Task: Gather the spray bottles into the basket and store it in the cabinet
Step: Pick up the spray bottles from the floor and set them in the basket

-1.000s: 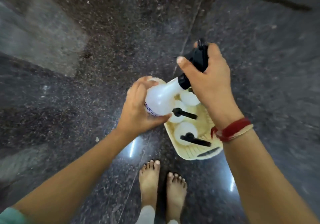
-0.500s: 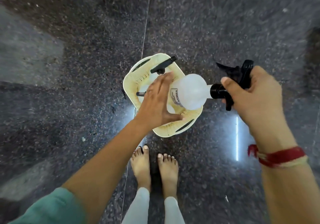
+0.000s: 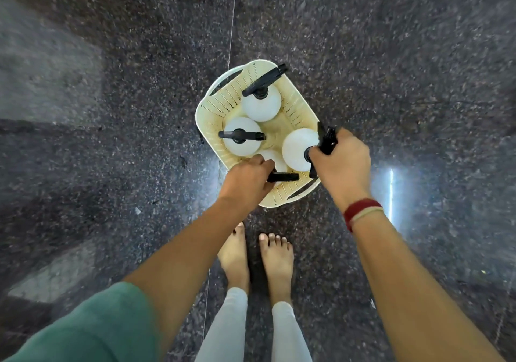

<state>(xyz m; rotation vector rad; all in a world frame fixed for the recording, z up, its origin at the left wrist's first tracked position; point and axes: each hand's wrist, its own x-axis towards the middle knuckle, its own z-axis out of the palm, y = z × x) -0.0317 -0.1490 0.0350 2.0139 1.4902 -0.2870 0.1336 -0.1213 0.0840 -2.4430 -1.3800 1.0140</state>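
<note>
A cream perforated basket stands on the dark floor in front of my feet. Several white spray bottles with black trigger heads stand upright inside it. My right hand grips the black head of the right-hand bottle, which is now upright in the basket. My left hand is at the near rim, fingers closed on the black trigger of the nearest bottle. Two more bottles stand free: one at the far end and one at the left.
Polished dark speckled stone floor lies all around the basket, with a bright light reflection to the right. My bare feet stand just behind the basket. No cabinet is in view.
The bottle that both hands held sideways above the basket has been lowered upright into its right side. My left hand left that bottle's body and went to the nearest bottle's trigger.
</note>
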